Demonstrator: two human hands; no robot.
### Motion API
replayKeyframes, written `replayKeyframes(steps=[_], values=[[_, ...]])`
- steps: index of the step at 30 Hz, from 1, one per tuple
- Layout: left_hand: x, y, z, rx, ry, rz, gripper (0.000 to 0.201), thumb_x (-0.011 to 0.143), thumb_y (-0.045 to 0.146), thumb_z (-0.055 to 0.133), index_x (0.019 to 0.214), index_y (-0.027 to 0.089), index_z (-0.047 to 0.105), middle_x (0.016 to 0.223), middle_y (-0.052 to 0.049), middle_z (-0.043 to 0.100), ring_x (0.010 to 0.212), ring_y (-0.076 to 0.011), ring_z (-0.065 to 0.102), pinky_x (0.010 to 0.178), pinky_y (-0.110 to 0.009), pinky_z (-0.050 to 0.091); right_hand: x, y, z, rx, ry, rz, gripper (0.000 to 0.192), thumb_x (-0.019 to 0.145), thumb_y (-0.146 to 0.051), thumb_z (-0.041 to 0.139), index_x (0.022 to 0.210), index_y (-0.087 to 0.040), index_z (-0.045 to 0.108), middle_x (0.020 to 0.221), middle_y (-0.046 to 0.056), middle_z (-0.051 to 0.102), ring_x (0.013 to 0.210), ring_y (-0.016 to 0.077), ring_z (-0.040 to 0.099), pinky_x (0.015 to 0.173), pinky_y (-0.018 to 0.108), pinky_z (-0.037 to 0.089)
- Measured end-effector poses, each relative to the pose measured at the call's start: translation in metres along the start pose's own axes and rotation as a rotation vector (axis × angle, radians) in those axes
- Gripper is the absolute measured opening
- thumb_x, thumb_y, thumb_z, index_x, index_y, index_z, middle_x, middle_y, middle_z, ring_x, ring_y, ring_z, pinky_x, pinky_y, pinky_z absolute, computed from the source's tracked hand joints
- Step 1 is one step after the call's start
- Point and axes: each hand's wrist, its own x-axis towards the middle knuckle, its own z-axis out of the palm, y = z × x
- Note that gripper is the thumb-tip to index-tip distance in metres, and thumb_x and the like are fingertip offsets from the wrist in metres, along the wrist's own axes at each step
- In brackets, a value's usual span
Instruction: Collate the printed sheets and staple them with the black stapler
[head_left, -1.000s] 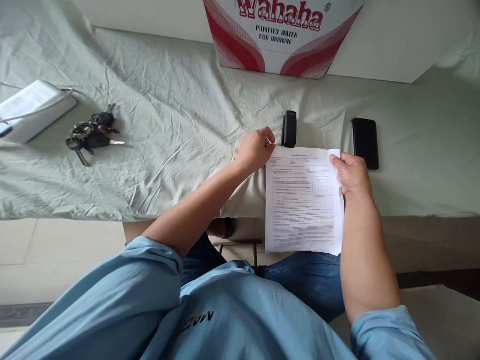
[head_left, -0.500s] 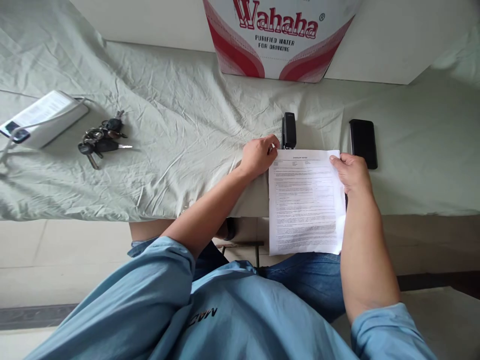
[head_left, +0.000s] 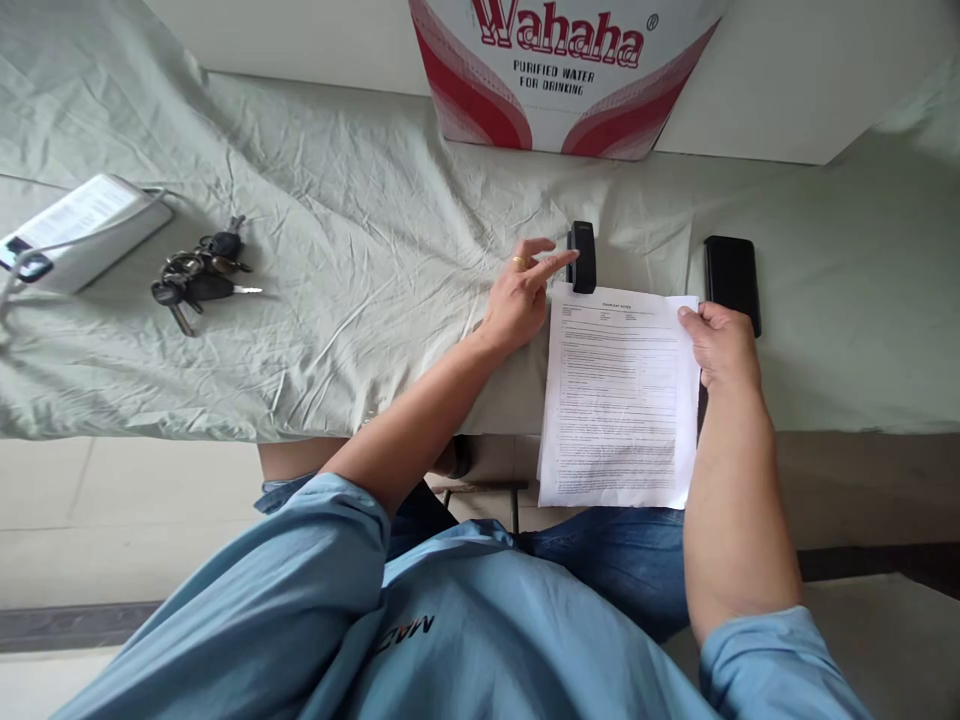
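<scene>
White printed paper [head_left: 621, 398] sits pinched in my right hand [head_left: 721, 345] at its right edge, thumb on top — the sheets lie half on the cloth [head_left: 360, 240] and half hanging over the table edge above my lap. My left hand [head_left: 523, 295] is open, off the paper, index finger stretched to the black stapler [head_left: 582, 256]; fingertip at its side, and I cannot tell whether it touches. A ring shows on one finger.

Stapler stands just beyond the paper's top left corner, close to touching it. I judge the step in hand as the reach for the stapler, sheets already squared and held. Closing on it calls for a short forward stretch and a grip round its body, while the right hand keeps the sheets steady.

Black phone [head_left: 732, 280] lies just right of the paper, behind my right hand. Keys [head_left: 196, 277] and a white box [head_left: 79, 228] with a cable sit well to the left; a Wahaha carton [head_left: 562, 75] stands at the back. Nothing blocks the reach — only rumpled cloth.
</scene>
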Motion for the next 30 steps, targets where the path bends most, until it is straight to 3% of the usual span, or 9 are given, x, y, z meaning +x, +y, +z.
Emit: replayKeyframes(steps=[2, 4, 7, 11, 16, 21, 24, 26, 30], values=[[0.001, -0.003, 0.0, -0.022, -0.034, 0.101, 0.068, 0.108, 0.005, 0.045, 0.158, 0.039, 0.077, 0.183, -0.002, 0.059, 0.164, -0.026, 0.061, 0.136, -0.051, 0.05, 0.0, 0.001, -0.002, -0.012, -0.008, -0.002, 0.052, 0.088, -0.047, 0.095, 0.065, -0.029, 0.052, 0.058, -0.006, 0.041, 0.06, 0.0148, 0.038, 0.052, 0.031, 0.032], [0.002, -0.002, -0.001, -0.02, -0.103, 0.147, 0.069, 0.108, 0.003, 0.043, 0.153, 0.041, 0.08, 0.182, 0.002, 0.063, 0.176, -0.0251, 0.05, 0.144, -0.054, 0.041, -0.001, 0.001, -0.004, -0.029, -0.015, 0.007, 0.052, 0.089, -0.048, 0.095, 0.066, -0.029, 0.052, 0.059, -0.006, 0.041, 0.06, 0.015, 0.038, 0.052, 0.031, 0.032], [0.002, 0.007, -0.004, 0.03, -0.171, 0.108, 0.072, 0.106, -0.001, 0.043, 0.149, 0.04, 0.083, 0.172, 0.002, 0.073, 0.18, -0.0221, 0.047, 0.149, -0.056, 0.031, -0.001, 0.001, -0.004, -0.043, -0.017, 0.018, 0.05, 0.09, -0.048, 0.093, 0.068, -0.029, 0.052, 0.06, -0.006, 0.039, 0.061, 0.0155, 0.039, 0.052, 0.031, 0.033], [0.002, 0.022, -0.004, 0.1, -0.195, 0.009, 0.073, 0.104, -0.004, 0.045, 0.145, 0.04, 0.086, 0.17, 0.003, 0.075, 0.179, -0.0216, 0.049, 0.154, -0.062, 0.018, -0.003, -0.002, -0.002, -0.036, -0.009, 0.001, 0.052, 0.09, -0.051, 0.092, 0.069, -0.029, 0.051, 0.059, -0.006, 0.04, 0.061, 0.0154, 0.039, 0.052, 0.031, 0.033], [0.004, 0.021, -0.003, -0.023, -0.158, -0.037, 0.071, 0.099, -0.008, 0.048, 0.137, 0.035, 0.09, 0.164, -0.001, 0.078, 0.175, -0.0268, 0.054, 0.15, -0.068, 0.029, -0.01, -0.007, -0.002, 0.131, 0.007, -0.045, 0.053, 0.085, -0.058, 0.098, 0.071, -0.028, 0.057, 0.06, -0.007, 0.045, 0.062, 0.0151, 0.042, 0.053, 0.029, 0.036], [0.008, 0.003, -0.01, -0.368, -0.095, -0.045, 0.056, 0.099, 0.002, 0.057, 0.137, 0.028, 0.089, 0.164, -0.005, 0.079, 0.162, -0.0262, 0.069, 0.141, -0.054, 0.051, -0.021, -0.009, -0.01, 0.3, -0.121, -0.031, 0.048, 0.075, -0.06, 0.105, 0.082, -0.023, 0.075, 0.069, -0.004, 0.062, 0.067, 0.0159, 0.054, 0.062, 0.03, 0.047], [0.01, -0.003, -0.014, -0.456, 0.007, -0.157, 0.044, 0.107, 0.021, 0.064, 0.148, 0.025, 0.081, 0.158, -0.011, 0.082, 0.145, -0.0264, 0.079, 0.125, -0.049, 0.062, -0.028, -0.014, -0.012, 0.353, -0.188, -0.043, 0.052, 0.07, -0.066, 0.107, 0.087, -0.024, 0.081, 0.074, -0.002, 0.069, 0.07, 0.0174, 0.062, 0.067, 0.032, 0.053], [0.011, -0.003, -0.014, -0.492, 0.058, -0.208, 0.036, 0.116, 0.039, 0.062, 0.144, 0.024, 0.079, 0.148, -0.013, 0.085, 0.127, -0.0236, 0.084, 0.11, -0.042, 0.066, -0.028, -0.017, -0.01, 0.383, -0.149, -0.079, 0.052, 0.069, -0.069, 0.106, 0.089, -0.027, 0.083, 0.077, -0.001, 0.073, 0.076, 0.0206, 0.068, 0.071, 0.036, 0.059], [0.009, 0.0, -0.014, -0.559, 0.007, -0.261, 0.071, 0.121, 0.078, 0.038, 0.103, 0.023, 0.078, 0.099, -0.009, 0.083, 0.089, -0.0187, 0.075, 0.084, -0.036, 0.061, -0.02, -0.018, -0.001, 0.412, 0.003, -0.165, 0.046, 0.077, -0.069, 0.1, 0.095, -0.03, 0.084, 0.091, 0.003, 0.081, 0.095, 0.0286, 0.079, 0.08, 0.045, 0.066]])
